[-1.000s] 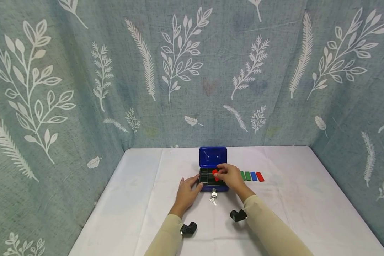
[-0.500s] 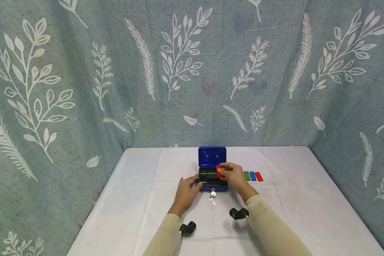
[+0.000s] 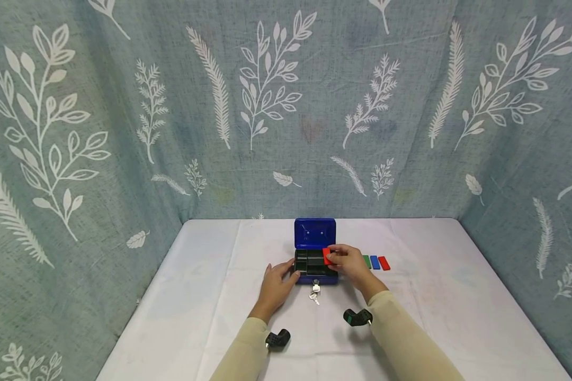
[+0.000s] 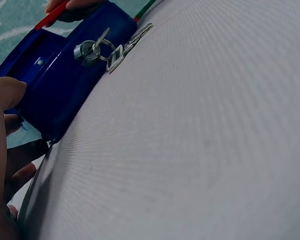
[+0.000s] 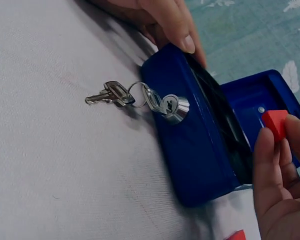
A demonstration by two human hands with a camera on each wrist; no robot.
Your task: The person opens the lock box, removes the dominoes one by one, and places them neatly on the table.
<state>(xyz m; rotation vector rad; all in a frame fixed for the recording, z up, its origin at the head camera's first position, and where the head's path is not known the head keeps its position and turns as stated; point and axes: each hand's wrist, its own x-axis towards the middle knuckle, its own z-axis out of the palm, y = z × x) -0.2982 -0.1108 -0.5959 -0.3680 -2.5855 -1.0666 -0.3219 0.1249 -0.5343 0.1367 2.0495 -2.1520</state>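
Observation:
A blue metal cash box (image 3: 316, 280) stands on the table with its lid raised and a dark compartmented tray (image 3: 301, 254) inside. My left hand (image 3: 277, 288) rests against its left side, fingers spread, thumb at the front rim. Between thumb and fingertips my right hand (image 3: 352, 264) pinches a small red block (image 3: 327, 256), held upright over the tray's right part; in the right wrist view the block (image 5: 276, 124) overlaps the raised lid (image 5: 250, 107). A key sits in the front lock (image 5: 176, 109), and a second key (image 5: 112, 94) hangs from its ring.
To the right of the box lie a green block (image 3: 367, 261), a blue block (image 3: 375, 262) and another red block (image 3: 384, 263), partly behind the right hand. White cloth (image 3: 314, 344) covers the table. A leaf-patterned curtain (image 3: 310, 132) encloses the back and sides.
My right hand has shifted right with the red block, from over the tray's middle to its right part, and the block has straightened upright. The left hand stays at the box.

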